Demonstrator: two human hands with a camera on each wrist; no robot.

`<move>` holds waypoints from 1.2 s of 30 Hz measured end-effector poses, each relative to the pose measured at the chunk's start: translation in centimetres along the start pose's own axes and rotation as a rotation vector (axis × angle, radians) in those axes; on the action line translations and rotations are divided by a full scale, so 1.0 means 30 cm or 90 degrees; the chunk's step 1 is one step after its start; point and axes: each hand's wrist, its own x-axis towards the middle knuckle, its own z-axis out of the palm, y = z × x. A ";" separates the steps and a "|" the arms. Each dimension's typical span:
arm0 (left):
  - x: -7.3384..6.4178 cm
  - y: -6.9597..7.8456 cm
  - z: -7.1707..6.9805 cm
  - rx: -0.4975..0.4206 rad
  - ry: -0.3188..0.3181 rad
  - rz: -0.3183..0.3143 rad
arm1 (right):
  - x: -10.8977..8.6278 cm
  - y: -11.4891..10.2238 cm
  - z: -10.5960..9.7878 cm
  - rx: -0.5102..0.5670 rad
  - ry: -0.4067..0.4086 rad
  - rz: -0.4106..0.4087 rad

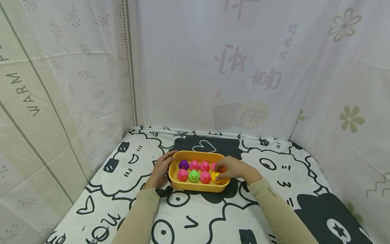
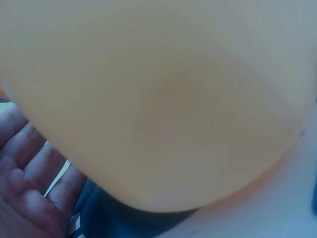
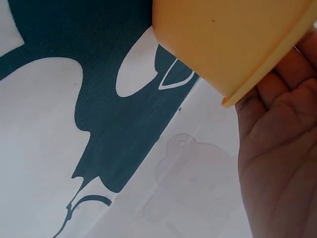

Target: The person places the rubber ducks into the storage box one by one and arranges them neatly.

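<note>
A yellow plastic tray (image 1: 195, 186) holds two rows of small rubber ducks. Several are pink, such as the pink duck (image 1: 182, 175) at the front left; a purple duck (image 1: 183, 165) sits at the back left and a green duck (image 1: 194, 176) in the front row. My left hand (image 1: 161, 168) rests along the tray's left end, fingers fairly straight by the rim. Over the right end reaches my right hand (image 1: 233, 168), thumb and fingers around a yellow duck (image 1: 215, 177) at the front right. That hand partly covers a pink duck behind it. In the right wrist view, the tray wall hides the fingertips.
The tray stands on a white cloth (image 1: 189, 220) with black cartoon drawings. Pale printed curtains (image 1: 195, 67) hang behind it and along both sides. A black band (image 1: 164, 191) is on the left wrist.
</note>
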 end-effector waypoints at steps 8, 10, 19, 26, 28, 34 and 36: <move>0.003 0.000 -0.004 0.003 0.002 0.004 | 0.001 0.004 0.008 -0.004 0.023 -0.028; 0.004 -0.001 -0.004 0.003 0.004 0.004 | 0.000 0.004 0.010 0.001 0.027 -0.029; 0.009 -0.004 -0.005 0.005 0.012 0.005 | -0.001 0.001 0.012 0.008 0.035 -0.013; 0.008 -0.004 -0.001 0.001 0.009 -0.003 | -0.011 -0.001 0.018 0.039 0.039 -0.003; 0.004 -0.001 0.000 0.004 0.007 -0.009 | -0.016 -0.004 0.019 0.053 0.041 0.000; -0.001 0.023 -0.003 0.085 -0.002 0.032 | -0.018 -0.001 0.017 0.069 0.051 0.005; -0.001 0.040 -0.008 0.126 -0.008 0.064 | -0.019 -0.001 0.016 0.074 0.057 -0.001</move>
